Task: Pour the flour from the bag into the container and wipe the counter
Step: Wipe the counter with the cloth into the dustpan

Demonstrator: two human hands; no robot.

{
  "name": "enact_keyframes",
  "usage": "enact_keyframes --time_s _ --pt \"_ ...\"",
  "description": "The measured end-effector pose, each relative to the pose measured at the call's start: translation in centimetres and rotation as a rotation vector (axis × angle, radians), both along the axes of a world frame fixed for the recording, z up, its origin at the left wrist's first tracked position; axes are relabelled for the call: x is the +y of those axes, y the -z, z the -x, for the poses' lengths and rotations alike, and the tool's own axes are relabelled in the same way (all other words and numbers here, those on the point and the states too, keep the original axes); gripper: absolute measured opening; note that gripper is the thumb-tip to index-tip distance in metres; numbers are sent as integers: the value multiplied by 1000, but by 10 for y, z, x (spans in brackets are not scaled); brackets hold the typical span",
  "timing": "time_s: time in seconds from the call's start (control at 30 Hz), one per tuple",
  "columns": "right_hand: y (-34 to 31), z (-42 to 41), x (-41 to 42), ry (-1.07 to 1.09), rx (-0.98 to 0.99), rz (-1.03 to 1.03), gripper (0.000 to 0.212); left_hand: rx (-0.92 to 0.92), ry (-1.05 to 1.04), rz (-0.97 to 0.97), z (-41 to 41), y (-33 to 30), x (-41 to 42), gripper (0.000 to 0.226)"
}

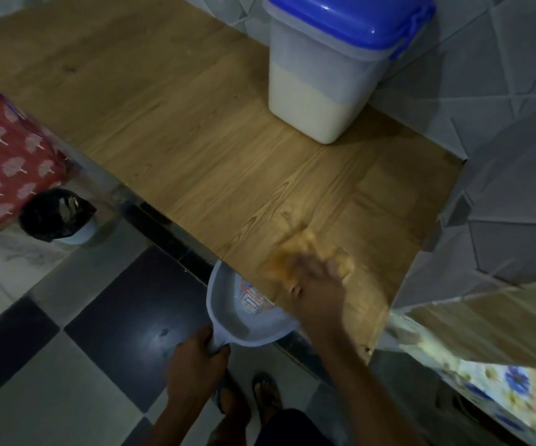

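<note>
Dustpan (244, 313) under counter (170, 130) edge (bin (57, 217) nearby)

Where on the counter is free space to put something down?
Bare wood runs from the container leftward and forward across the counter. The near right corner is crowded: the right hand presses a cloth there, above the dustpan.

Bare forearms, no sleeves; dark shorts (295, 426); open sandals (266, 392) on both feet.
</note>
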State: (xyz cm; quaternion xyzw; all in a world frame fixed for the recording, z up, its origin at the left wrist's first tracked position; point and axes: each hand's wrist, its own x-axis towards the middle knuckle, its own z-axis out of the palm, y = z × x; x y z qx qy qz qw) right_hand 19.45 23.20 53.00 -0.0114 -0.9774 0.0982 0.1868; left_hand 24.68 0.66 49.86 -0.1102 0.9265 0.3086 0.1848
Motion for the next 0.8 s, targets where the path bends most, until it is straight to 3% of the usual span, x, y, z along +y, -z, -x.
enact_keyframes --time_s 0.07,0.13,0.23,0.33,0.4,0.5,0.57,0.67,0.73,0.8 --pt "7 -16 3 -70 -92 107 39 4 1 -7 -3 1 1 27" --pt "5 -18 23 -38 -119 56 28 28 5 -16 -5 1 3 31" --pt "-15 26 75 205 -155 24 47 53 1 -23 -10 1 9 34" --pt "-18 52 116 456 -216 3 34 47 -24 -24 -17 2 15 24" --pt "-20 53 116 576 -264 -31 38 41 -41 -19 -22 1 20 16" --pt "-15 30 82 399 -340 -199 38 20 -71 -19 -29 -1 25 13" --pt "4 -3 52 227 -356 -50 53 16 -105 -23 -34 -2 26 16" --pt "27 -51 21 -98 -233 45 60 22 -125 -36 -40 -4 27 19" --pt "18 -54 25 -265 -195 125 53 19 -141 -38 -44 -4 27 20" --pt "5 -41 49 -174 -134 128 37 19 -141 -25 -48 -2 26 15"
